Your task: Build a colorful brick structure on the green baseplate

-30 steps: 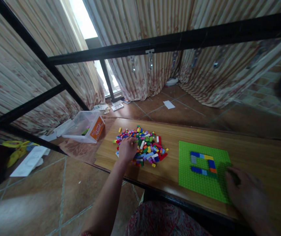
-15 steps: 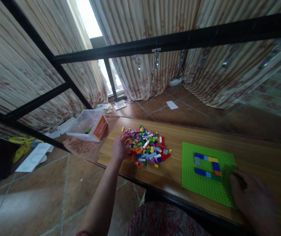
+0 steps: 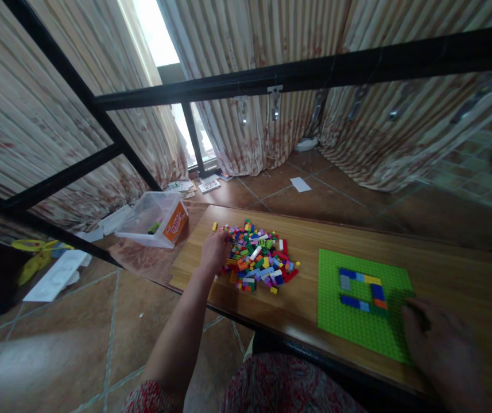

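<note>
My left hand (image 3: 216, 252) is at the left side of a heap of loose toy building bricks (image 3: 256, 252) in many colours. Its fingers are curled down among the bricks, closed, and their tips are partly hidden; what they hold cannot be made out. On the right lies a green baseplate (image 3: 336, 327) bearing an open outline of blue, grey, yellow, orange and green bricks (image 3: 351, 302). My right hand (image 3: 441, 338), somewhat blurred and dim, rests at the plate's right edge. Its thumb and forefinger are apart, and no brick shows between them.
Everything lies on a long wooden table (image 3: 301, 304). One yellow brick (image 3: 215, 226) sits apart near the far left edge. Beyond the left end stands a clear plastic box (image 3: 151, 221) with a few green pieces inside. A black metal rail (image 3: 228, 89) crosses before the curtains.
My left hand has shifted slightly right and away from me, deeper into the heap's left side, its fingers drawn closer together. My right hand and the bricks on the baseplate look unchanged.
</note>
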`<state>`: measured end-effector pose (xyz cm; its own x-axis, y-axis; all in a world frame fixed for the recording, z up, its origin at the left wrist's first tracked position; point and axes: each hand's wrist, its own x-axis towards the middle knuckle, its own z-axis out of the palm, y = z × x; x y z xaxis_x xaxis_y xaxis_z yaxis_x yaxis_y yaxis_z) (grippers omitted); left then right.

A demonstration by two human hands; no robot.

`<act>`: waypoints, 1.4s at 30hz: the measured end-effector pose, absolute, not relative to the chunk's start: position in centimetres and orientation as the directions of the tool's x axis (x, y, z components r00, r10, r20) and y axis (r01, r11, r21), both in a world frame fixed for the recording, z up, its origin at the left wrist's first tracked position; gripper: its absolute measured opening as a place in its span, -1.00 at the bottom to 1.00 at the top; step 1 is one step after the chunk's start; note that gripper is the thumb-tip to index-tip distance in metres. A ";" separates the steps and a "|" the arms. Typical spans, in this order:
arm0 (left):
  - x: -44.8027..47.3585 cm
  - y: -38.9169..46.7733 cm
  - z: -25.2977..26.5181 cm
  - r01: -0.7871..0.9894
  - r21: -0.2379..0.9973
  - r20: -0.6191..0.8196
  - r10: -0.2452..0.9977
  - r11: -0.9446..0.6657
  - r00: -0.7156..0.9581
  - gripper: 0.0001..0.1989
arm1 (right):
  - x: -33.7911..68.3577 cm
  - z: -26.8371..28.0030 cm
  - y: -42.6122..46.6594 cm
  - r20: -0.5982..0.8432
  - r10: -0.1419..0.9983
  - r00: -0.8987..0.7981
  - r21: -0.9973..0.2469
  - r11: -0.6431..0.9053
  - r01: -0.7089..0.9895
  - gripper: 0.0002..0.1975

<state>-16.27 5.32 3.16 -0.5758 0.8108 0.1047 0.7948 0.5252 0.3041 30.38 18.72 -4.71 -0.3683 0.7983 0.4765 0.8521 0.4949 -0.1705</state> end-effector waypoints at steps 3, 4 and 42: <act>-16.3 4.9 3.2 0.803 0.311 0.104 0.822 0.508 -0.560 -0.77 | 30.4 -4.8 18.7 0.480 0.798 -0.364 -0.179 0.495 0.850 -0.61; -16.2 4.8 3.2 0.807 0.315 0.105 0.827 0.499 -0.552 -0.77 | 30.4 -4.8 18.7 0.483 0.797 -0.363 -0.181 0.496 0.850 -0.60; -12.4 15.0 6.0 0.966 0.151 -0.033 0.978 0.208 -0.206 -0.81 | 29.1 -3.9 18.0 0.530 0.794 -0.296 -0.315 0.509 0.801 -0.71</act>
